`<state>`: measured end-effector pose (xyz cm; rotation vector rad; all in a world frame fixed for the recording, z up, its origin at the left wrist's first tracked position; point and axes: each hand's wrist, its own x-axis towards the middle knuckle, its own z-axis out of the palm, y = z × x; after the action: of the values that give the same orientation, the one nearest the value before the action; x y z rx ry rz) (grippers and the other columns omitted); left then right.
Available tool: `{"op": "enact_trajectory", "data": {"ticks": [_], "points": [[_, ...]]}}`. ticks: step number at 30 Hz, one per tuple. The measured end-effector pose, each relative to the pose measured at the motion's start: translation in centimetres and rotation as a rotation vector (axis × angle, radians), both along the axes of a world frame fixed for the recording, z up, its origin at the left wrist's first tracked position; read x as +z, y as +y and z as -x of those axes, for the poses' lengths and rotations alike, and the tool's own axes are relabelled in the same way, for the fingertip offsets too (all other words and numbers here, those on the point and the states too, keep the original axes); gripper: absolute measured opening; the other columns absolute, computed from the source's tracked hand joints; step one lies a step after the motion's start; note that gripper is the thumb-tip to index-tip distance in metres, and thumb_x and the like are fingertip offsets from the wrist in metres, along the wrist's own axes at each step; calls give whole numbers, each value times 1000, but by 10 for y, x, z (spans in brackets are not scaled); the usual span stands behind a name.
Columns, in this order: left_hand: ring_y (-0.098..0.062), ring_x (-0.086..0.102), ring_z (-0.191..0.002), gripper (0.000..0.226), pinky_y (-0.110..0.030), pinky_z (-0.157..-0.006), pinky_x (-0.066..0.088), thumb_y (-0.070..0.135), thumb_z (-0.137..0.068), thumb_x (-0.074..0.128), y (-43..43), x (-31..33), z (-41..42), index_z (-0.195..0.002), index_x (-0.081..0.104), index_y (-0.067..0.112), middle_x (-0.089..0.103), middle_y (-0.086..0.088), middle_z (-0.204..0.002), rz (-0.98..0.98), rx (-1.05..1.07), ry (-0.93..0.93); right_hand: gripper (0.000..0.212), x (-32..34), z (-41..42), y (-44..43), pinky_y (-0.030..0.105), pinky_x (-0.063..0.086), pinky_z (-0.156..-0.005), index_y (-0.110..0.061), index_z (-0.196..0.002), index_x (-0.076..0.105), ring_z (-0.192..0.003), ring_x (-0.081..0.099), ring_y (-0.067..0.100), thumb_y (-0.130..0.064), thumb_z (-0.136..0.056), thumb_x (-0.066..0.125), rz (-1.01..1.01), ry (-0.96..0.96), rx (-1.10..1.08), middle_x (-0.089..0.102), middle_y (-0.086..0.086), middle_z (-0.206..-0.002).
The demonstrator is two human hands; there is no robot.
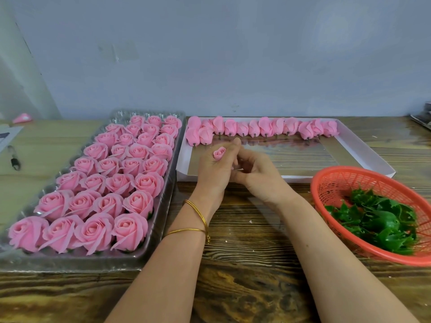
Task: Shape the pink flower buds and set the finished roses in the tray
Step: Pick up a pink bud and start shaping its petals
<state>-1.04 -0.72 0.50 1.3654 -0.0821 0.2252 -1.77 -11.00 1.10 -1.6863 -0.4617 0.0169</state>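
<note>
One pink bud is pinched in the left grip, over the middle of the desk, near the tray at the left edge. The right grip curls beside it; I cannot tell what it holds. Squeezing too hard could crush it.

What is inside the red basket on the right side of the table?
The red basket holds a loose pile of green leaf pieces. What lies under the pile is covered, and the picture edge cuts off the basket's right side.
</note>
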Motion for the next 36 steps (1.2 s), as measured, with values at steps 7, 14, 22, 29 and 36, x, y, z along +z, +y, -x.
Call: {"op": "enact_trajectory", "data": {"ticks": [7, 14, 22, 29, 36], "points": [[-29, 49, -71, 47, -45, -78, 51, 31, -96, 57, -3, -4, -5, -51, 51, 17, 44, -14, -62, 51, 16, 30, 34, -7, -5, 2, 25, 49, -73, 5, -105, 60, -77, 55, 14, 13, -73, 71, 37, -29, -99, 60, 5, -87], [-12, 64, -73, 22, -31, -72, 57, 20, -89, 68, 0, -9, -6, -67, 68, 21, 65, 1, -68, 6, -26, -51, 38, -3, -3, 1, 34, 54, -84, -12, -107, 63, -86, 62, 17, 14, -80, 66, 54, -34, -95, 68, 22, -101], [-12, 64, -74, 15, -35, -75, 55, 17, -90, 65, -1, -6, -4, -76, 70, 19, 67, 3, -70, -10, -6, -44, 34, -1, -1, 0, 50, 51, -96, -2, -109, 67, -101, 67, 33, 13, -79, 65, 32, 38, -86, 71, 21, -104], [-31, 66, -85, 29, -37, -75, 55, 23, -96, 58, -1, -6, -2, -90, 69, -3, 68, -24, -87, -142, 67, -129, 26, 6, -1, 2, 22, 48, -68, -16, -86, 64, -68, 58, 3, -16, -61, 58, -116, 87, -238, 63, -8, -72], [-8, 52, -56, 34, -23, -54, 43, 16, -97, 55, -3, -8, -2, -63, 57, 14, 55, 0, -57, -340, 121, -200, 15, 8, 0, 2, 26, 51, -63, -10, -89, 60, -75, 58, 14, -18, -85, 72, -121, -10, -324, 62, 14, -95]]}}
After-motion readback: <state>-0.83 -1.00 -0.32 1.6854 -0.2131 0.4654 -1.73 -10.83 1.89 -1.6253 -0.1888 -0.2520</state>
